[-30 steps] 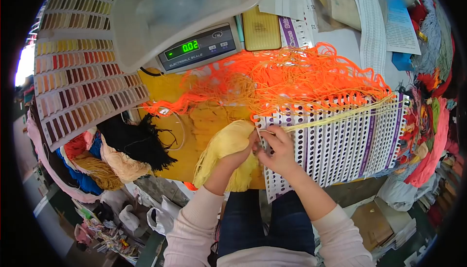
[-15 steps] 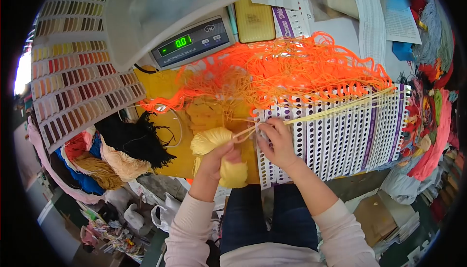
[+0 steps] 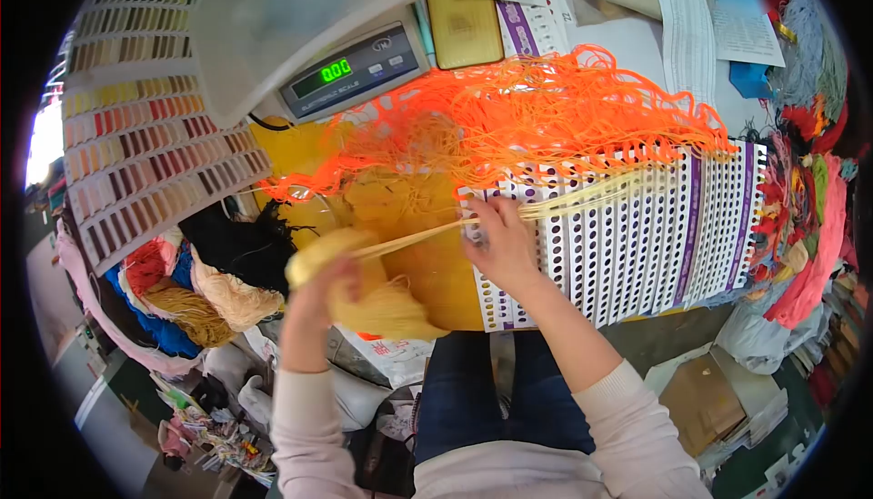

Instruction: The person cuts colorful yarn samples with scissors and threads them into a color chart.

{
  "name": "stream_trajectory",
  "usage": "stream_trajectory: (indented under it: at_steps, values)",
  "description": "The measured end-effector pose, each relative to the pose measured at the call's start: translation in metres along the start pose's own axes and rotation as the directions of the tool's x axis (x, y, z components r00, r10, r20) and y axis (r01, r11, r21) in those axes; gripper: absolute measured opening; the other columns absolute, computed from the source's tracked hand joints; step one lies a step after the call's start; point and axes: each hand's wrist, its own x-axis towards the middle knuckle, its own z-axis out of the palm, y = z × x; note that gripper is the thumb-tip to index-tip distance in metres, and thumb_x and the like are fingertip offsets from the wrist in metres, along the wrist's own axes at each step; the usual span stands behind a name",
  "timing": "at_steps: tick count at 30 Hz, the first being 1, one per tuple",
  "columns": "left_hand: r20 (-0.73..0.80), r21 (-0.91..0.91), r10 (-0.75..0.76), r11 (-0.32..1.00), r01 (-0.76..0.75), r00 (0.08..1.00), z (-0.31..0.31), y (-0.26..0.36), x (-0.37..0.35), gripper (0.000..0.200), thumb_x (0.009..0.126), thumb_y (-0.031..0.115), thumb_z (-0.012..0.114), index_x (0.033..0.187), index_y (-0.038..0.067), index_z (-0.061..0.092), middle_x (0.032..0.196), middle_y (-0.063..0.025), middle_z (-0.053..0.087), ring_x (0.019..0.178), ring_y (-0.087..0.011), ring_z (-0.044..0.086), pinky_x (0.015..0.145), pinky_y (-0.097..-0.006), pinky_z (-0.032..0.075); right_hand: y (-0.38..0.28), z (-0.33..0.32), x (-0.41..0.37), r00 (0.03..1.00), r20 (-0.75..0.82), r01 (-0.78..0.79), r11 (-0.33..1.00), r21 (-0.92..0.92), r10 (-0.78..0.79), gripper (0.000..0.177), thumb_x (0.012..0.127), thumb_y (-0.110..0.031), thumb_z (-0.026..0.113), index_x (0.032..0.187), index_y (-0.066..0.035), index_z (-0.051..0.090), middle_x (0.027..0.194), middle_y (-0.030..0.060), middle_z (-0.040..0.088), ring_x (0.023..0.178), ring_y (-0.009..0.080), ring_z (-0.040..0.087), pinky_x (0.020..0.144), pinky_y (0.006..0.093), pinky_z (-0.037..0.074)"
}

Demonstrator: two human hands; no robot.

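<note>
My left hand (image 3: 327, 297) is closed on a bundle of pale yellow thread (image 3: 386, 303), both blurred by motion, over the yellow tabletop's front left part. Taut yellow strands (image 3: 414, 237) run from the bundle to my right hand (image 3: 498, 242), whose fingers are closed round them. Past that hand the strands spread over the white punched cards (image 3: 627, 253). Behind both hands lies a tangled heap of bright orange thread (image 3: 546, 108), overlapping the cards' back edge.
An electronic scale (image 3: 350, 73) bears a translucent tub (image 3: 264, 35) at the back left. Thread colour charts (image 3: 155, 144) stand at the left, above black thread (image 3: 238, 253). Papers (image 3: 687, 35) lie at the back right; coloured skeins (image 3: 823, 226) hang at the far right.
My left hand has moved left with the yellow bundle, stretching the strands between my hands. My right hand has shifted slightly left and up. The strands' far ends have slid left over the cards.
</note>
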Motion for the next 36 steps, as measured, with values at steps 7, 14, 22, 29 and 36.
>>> stream_trajectory:
  at_steps: [7, 14, 22, 29, 36]
  values:
    - [-0.421, -0.274, 0.385, 0.809, -0.520, 0.821, -0.110, 0.084, -0.093, 0.020, 0.080, 0.017, 0.046, 0.093, 0.002, 0.050, 0.080, -0.0089, 0.056, 0.072, -0.0205, 0.055, 0.064, -0.0345, 0.047, -0.018, -0.010, 0.010, 0.988, -0.038, 0.139, 0.970, -0.200, -0.149, 0.050, 0.055, -0.012, 0.062, 0.103, -0.006, 0.047, 0.085, 0.0108, 0.045, 0.084, 0.0279, 0.044, 0.070, 0.0406, 0.034]
    - [0.148, -0.557, 0.017, 0.828, 0.069, 0.989, 0.005, -0.017, -0.072, 0.026, 0.081, 0.015, 0.049, 0.100, -0.002, 0.050, 0.091, -0.0071, 0.056, 0.079, -0.0134, 0.055, 0.067, -0.0251, 0.045, -0.019, -0.018, 0.005, 0.989, 0.018, 0.148, 0.989, 0.022, -0.149, 0.040, 0.065, -0.005, 0.056, 0.104, -0.003, 0.044, 0.094, 0.0081, 0.042, 0.083, 0.0195, 0.042, 0.067, 0.0301, 0.035]
    - [0.148, -0.013, 0.310, 0.950, -0.311, 0.939, 0.063, -0.028, -0.008, 0.018, 0.080, 0.023, 0.049, 0.079, 0.005, 0.054, 0.070, -0.0010, 0.054, 0.060, -0.0084, 0.048, 0.056, -0.0205, 0.038, -0.007, -0.034, -0.005, 0.994, 0.104, -0.032, 0.998, 0.057, 0.026, 0.028, 0.074, -0.004, 0.053, 0.101, -0.001, 0.045, 0.096, 0.0061, 0.042, 0.079, 0.0132, 0.042, 0.064, 0.0229, 0.037]
    - [0.108, 0.575, 0.610, 0.606, -0.550, 0.785, 0.090, -0.088, 0.078, 0.022, 0.078, 0.020, 0.048, 0.089, 0.003, 0.056, 0.084, -0.0085, 0.057, 0.077, -0.0215, 0.052, 0.070, -0.0338, 0.041, 0.041, 0.002, -0.004, 0.931, -0.006, 0.353, 0.906, -0.234, -0.364, 0.056, 0.064, -0.022, 0.062, 0.110, 0.002, 0.041, 0.106, 0.0180, 0.045, 0.099, 0.0327, 0.040, 0.084, 0.0402, 0.031]
    - [0.081, 0.720, 0.355, 0.626, -0.301, 0.931, 0.091, -0.108, 0.114, 0.022, 0.079, 0.023, 0.051, 0.086, 0.003, 0.056, 0.078, -0.0040, 0.054, 0.069, -0.0137, 0.050, 0.062, -0.0268, 0.042, 0.005, 0.001, -0.003, 0.985, -0.111, 0.107, 0.970, -0.219, -0.134, 0.059, 0.055, -0.019, 0.066, 0.108, -0.003, 0.044, 0.102, 0.0148, 0.043, 0.097, 0.0297, 0.040, 0.082, 0.0389, 0.030]
